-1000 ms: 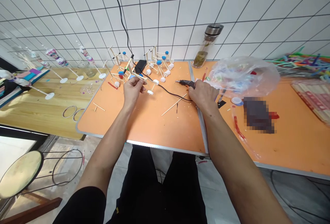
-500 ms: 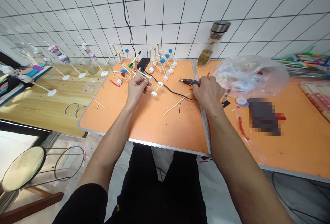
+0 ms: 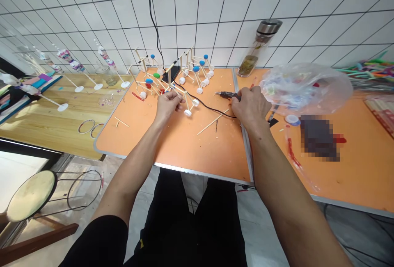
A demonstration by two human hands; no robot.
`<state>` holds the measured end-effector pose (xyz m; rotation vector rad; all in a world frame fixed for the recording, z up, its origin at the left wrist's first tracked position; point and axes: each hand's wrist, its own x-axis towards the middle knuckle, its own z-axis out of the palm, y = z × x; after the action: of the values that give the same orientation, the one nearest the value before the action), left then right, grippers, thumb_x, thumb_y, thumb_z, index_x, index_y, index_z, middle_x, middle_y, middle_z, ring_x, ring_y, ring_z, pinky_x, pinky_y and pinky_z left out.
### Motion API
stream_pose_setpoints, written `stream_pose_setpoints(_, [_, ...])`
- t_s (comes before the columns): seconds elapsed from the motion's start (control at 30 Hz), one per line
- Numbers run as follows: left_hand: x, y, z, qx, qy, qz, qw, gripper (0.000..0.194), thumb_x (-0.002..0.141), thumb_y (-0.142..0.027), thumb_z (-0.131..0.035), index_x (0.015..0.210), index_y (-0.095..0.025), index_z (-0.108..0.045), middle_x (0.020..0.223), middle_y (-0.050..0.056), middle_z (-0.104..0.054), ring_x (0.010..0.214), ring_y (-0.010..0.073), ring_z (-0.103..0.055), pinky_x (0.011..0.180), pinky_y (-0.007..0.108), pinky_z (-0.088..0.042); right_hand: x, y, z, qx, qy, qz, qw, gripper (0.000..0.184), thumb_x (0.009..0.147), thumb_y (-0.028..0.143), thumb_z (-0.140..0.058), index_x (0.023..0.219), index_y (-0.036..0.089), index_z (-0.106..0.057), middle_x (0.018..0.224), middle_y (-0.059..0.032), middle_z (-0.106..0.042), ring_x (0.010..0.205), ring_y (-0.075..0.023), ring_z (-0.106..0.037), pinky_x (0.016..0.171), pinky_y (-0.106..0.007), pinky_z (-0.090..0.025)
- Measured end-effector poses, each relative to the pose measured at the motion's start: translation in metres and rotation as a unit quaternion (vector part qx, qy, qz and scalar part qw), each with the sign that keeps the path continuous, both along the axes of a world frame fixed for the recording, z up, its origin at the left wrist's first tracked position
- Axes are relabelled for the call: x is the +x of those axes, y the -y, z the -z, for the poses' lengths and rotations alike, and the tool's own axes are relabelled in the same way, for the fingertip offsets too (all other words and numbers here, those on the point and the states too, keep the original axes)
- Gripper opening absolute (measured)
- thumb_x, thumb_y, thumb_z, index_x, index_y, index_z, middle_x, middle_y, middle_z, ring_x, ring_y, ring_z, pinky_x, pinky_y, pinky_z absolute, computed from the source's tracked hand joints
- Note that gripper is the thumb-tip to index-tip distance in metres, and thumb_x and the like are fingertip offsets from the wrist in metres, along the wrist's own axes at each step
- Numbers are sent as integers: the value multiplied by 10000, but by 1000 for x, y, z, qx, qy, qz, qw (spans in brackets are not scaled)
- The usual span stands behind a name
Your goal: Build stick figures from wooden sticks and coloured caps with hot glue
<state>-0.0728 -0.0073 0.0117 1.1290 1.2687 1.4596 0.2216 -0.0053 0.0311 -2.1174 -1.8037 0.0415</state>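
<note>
My left hand (image 3: 166,104) is closed on a small model of thin wooden sticks (image 3: 187,102) with white caps at the stick ends, held just above the orange table (image 3: 184,140). My right hand (image 3: 250,107) is closed round a black glue gun (image 3: 227,94) lying near the seam between the two orange tables, its tip pointing left. The gun's black cable (image 3: 212,113) runs across the table toward the wall. A loose wooden stick (image 3: 212,122) lies between my hands.
Several finished stick models with blue and white caps (image 3: 197,72) stand at the back by the wall. A clear plastic bag (image 3: 304,88), a bottle (image 3: 257,49) and a blurred dark object (image 3: 320,138) sit at right. A wooden table (image 3: 46,123) and a stool (image 3: 30,195) are at left.
The view has shifted a little, so the table sits slightly higher and to the right. Both hands keep their grips, and the stick model has barely moved.
</note>
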Motion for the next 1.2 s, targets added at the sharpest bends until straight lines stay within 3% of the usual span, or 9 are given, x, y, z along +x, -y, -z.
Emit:
stream_pose_setpoints(0.23, [5,-2,2,-28,-13,1,1000,214,928,-159,-886,760,-169,-754,719,21,-797,484,101,-633,487,237,-521,-1,1,-1,4,-2,-10,1000,360,1148,320,-619,1423,178,-802,1549,-250,-660,1380,-429,-690,1085,-553,-558])
stream_pose_setpoints(0.47, [16,0,2,-51,-16,-20,998,256,1022,-65,-732,788,-167,-728,726,-7,-785,485,85,-647,502,223,-516,-1,3,2,19,10,-14,1000,370,1140,325,-609,1422,186,-803,1546,-236,-678,1356,-421,-709,1045,-522,-554])
stream_pose_setpoints(1.2, [22,-11,14,-75,7,-63,995,359,1094,-21,-672,762,-157,-686,684,-20,-747,462,78,-622,486,226,-494,-3,5,-3,8,18,-28,999,352,1156,305,-606,1409,164,-806,1547,-255,-682,1329,-427,-755,1005,-512,-599])
